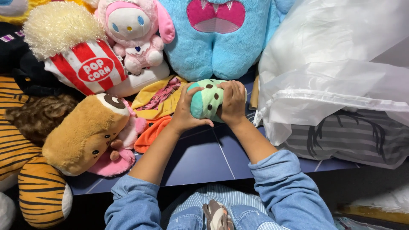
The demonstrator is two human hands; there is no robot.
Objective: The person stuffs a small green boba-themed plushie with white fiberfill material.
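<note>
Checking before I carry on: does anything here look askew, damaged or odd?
Nothing looks damaged. The small green plush is squeezed between the left hand and right hand. The tan plush lies tipped on its side, and the clear plastic bag is crumpled.

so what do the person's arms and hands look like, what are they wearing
Both arms wear light blue denim sleeves pushed up near the elbows, leaving the forearms bare. The left hand and right hand are bare: no gloves, rings, watch or bracelets visible.
</note>
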